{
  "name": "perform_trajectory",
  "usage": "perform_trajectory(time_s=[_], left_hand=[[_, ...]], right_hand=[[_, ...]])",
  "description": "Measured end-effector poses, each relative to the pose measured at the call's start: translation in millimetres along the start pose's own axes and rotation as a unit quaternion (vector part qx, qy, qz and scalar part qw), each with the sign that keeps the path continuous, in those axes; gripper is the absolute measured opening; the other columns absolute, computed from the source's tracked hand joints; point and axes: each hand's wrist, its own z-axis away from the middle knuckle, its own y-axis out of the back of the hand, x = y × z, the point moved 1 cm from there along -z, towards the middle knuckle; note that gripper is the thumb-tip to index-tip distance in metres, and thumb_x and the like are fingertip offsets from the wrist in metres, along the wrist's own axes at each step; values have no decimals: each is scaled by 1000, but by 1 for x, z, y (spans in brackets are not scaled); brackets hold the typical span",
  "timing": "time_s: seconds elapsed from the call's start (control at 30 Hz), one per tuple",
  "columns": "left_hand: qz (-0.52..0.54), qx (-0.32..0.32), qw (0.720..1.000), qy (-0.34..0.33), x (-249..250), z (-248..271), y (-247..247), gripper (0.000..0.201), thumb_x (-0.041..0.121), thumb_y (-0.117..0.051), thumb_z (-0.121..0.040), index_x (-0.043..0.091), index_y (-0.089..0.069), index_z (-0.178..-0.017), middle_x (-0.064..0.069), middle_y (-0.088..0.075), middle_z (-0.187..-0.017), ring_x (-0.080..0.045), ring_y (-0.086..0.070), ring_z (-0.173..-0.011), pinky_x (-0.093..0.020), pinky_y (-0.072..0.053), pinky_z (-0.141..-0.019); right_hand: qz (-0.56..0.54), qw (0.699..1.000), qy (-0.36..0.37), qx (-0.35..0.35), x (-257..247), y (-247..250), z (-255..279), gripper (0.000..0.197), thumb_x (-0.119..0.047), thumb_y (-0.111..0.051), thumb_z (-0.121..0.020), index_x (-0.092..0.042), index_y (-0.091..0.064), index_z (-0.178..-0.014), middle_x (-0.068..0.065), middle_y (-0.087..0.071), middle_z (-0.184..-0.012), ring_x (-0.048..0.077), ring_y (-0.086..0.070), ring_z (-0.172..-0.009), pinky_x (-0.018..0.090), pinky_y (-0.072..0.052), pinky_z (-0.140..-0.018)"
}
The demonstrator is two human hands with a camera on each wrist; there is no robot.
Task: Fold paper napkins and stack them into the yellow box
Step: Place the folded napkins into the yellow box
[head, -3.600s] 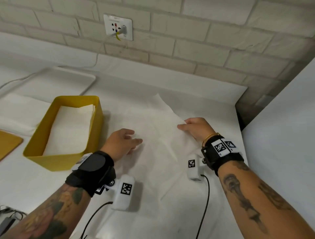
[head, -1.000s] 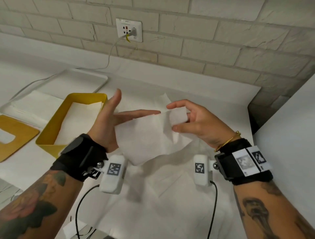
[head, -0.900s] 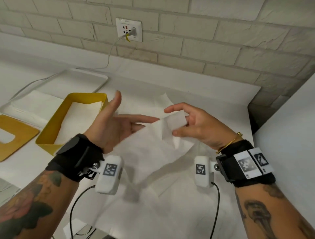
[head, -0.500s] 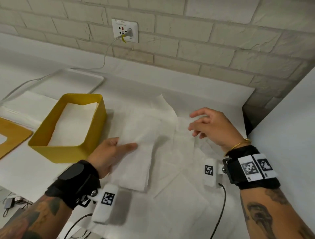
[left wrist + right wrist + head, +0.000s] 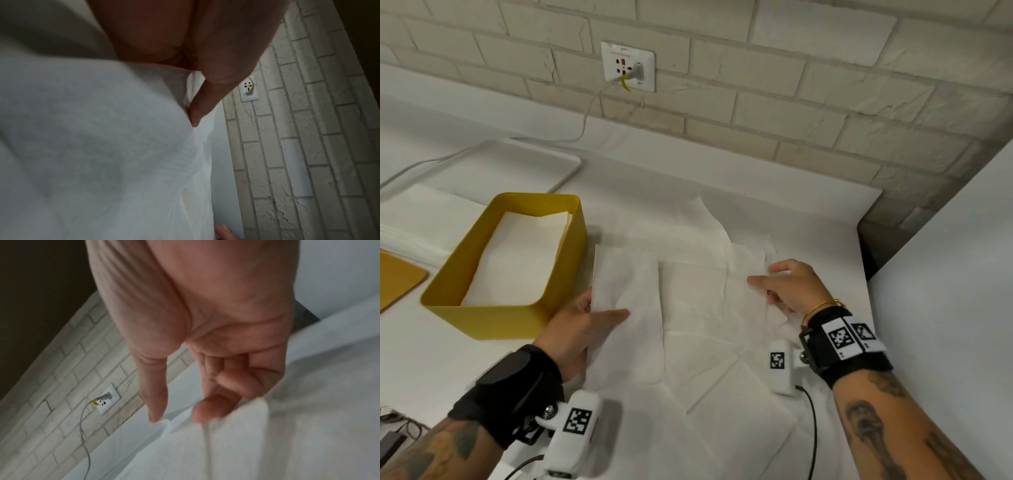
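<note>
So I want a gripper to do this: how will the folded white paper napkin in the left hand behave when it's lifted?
The folded white paper napkin probably droops: it is thin, creased tissue. It looks very light, since the left hand holds it by one edge, thumb on top. A hard grip would likely crumple it.

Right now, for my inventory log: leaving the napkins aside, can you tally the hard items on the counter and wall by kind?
yellow box: 1
flat yellow piece: 1
white tray: 1
wall socket: 1
plugged-in cable: 1
Total: 5
</note>
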Motion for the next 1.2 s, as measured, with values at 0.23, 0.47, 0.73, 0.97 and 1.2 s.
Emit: perform_trajectory(time_s=[0.23,0.47,0.73,0.97,1.2], left_hand=[[6,-11,1000,-6,0,-3,-4,34,-1,-64,-89,11,-66,-120,-15,-76,-111,-32,-75,-96,-43,-56,-83],[61,-17,998,-9,7,-6,-17,26,20,-57,-100,5,-70,-117,-15,-76,-110,-27,-76,-94,-31,-62,-68],[85,-16,996,-29,27,-20,-32,28,31,-57,-101,11,-70,-116,-13,-77,-109,-27,-75,-97,-41,-54,-88],[71,-32,996,32,21,-35,-38,33,30,-56,-102,8,-66,-125,-16,-75,-113,-34,-71,-106,-45,-54,-95],[94,-45,994,33,25,-36,-35,35,30,-54,-103,7,-65,-127,-17,-74,-116,-36,-71,-108,-47,-53,-96]], right_hand=[[-127,992,-20,14,4,8,-1,12,-9,-86,-77,-12,-74,-78,9,-69,-87,24,-58,-77,30,-45,-76],[-12,979,163,123,-27,14,10,12,-22,-73,-92,-15,-72,-103,-3,-68,-93,16,-63,-88,23,-46,-77],[-112,952,285,26,-73,40,53,18,-14,-69,-90,-22,-65,-75,-6,-67,-70,10,-58,-63,26,-46,-62],[-222,926,305,-5,-100,63,74,11,-7,-56,-90,-15,-61,-84,5,-63,-83,20,-58,-78,31,-46,-66],[-443,841,295,-98,-119,53,97,61,-7,-24,-101,-19,-78,-74,-5,-76,-83,10,-73,-79,20,-57,-68]])
